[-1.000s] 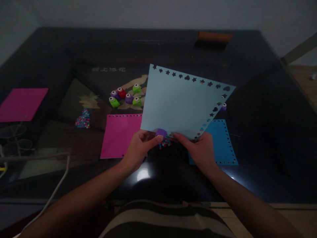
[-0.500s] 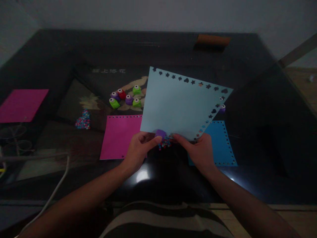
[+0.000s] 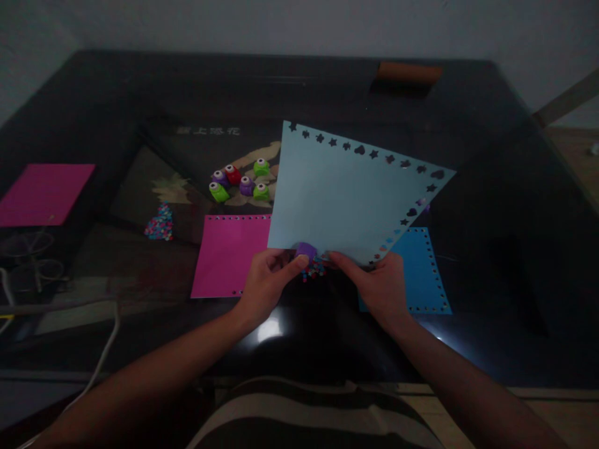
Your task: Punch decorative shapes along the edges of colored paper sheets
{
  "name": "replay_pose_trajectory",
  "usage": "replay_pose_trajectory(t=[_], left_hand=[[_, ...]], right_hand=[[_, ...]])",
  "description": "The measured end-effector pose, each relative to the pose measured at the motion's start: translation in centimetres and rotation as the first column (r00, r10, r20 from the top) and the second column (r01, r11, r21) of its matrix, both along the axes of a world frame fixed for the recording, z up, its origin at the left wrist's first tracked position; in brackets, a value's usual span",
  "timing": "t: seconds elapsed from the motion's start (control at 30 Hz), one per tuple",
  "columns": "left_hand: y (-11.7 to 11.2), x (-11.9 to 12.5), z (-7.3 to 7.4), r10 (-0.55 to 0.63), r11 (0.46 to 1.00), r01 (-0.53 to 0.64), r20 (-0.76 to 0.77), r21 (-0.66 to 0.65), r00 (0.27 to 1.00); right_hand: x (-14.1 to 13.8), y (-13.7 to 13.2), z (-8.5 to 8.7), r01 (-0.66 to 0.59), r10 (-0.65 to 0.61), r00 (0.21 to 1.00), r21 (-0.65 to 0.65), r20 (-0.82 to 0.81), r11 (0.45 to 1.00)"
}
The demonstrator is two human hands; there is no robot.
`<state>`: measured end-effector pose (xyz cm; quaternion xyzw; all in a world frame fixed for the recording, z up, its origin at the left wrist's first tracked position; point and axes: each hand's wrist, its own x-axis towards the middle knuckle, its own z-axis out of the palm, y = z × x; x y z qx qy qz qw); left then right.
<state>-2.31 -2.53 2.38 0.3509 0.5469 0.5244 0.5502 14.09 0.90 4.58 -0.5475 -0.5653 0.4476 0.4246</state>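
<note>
My left hand [image 3: 264, 277] is closed around a purple craft punch [image 3: 306, 251], its thumb pressing on the punch at the paper's near edge. My right hand [image 3: 381, 284] pinches the near edge of a light blue sheet of paper [image 3: 341, 199]. That sheet is tilted up, with star, heart and flower shaped holes along its far and right edges. Just beneath the punch lie small coloured paper cutouts [image 3: 314, 271]. A pink sheet [image 3: 229, 255] with punched edges lies beside my left hand. Partly under my right hand is a blue sheet [image 3: 423, 268], also punched along its edges.
Several green, purple and red craft punches [image 3: 246, 185] stand beyond the pink sheet. A heap of cutouts [image 3: 160, 223] and another pink sheet [image 3: 49, 193] lie to the left. A brown roll [image 3: 409, 73] rests at the back. A white cable [image 3: 110, 343] crosses the near left.
The light blue sheet's far right corner has swung slightly to the right and looks larger. Both hands keep their hold, and the view has shifted a little.
</note>
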Motion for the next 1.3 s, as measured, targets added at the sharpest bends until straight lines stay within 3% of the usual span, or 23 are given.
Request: replay_pose_trajectory(t=[0.23, 1.3], left_hand=[[0.2, 0.2, 0.3, -0.022, 1.0, 0.021, 0.086, 0.013, 0.996], [0.3, 0.3, 1.6, -0.075, 0.995, 0.076, 0.019, -0.064, 0.997]], right_hand=[[-0.1, 0.0, 0.2, 0.008, -0.008, 1.0, 0.021, 0.021, 1.0], [0.3, 0.1, 0.2, 0.033, -0.034, 0.998, 0.01, 0.045, 0.999]])
